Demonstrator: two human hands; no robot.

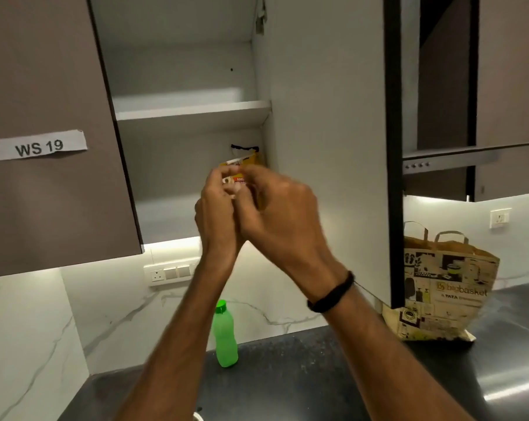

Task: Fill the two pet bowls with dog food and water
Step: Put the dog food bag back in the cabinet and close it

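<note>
Overhead, left hand point(216, 205), right hand point(275, 214) pinching crinkled yellow pouch point(248, 161), smooth white cupboard point(178, 171).

arms: bare, no sleeves | right wrist: black band point(331, 291)

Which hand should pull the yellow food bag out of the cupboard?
Probably the right hand: its fingers curl across the yellow food bag, which sits at the right end of the cupboard shelf. The left hand only pinches the bag's left edge.

left hand point(216, 215) + right hand point(277, 214): gripping yellow food bag point(248, 161) in open cupboard point(172, 168) | green bottle point(225, 335): upright on counter point(287, 378)
</note>
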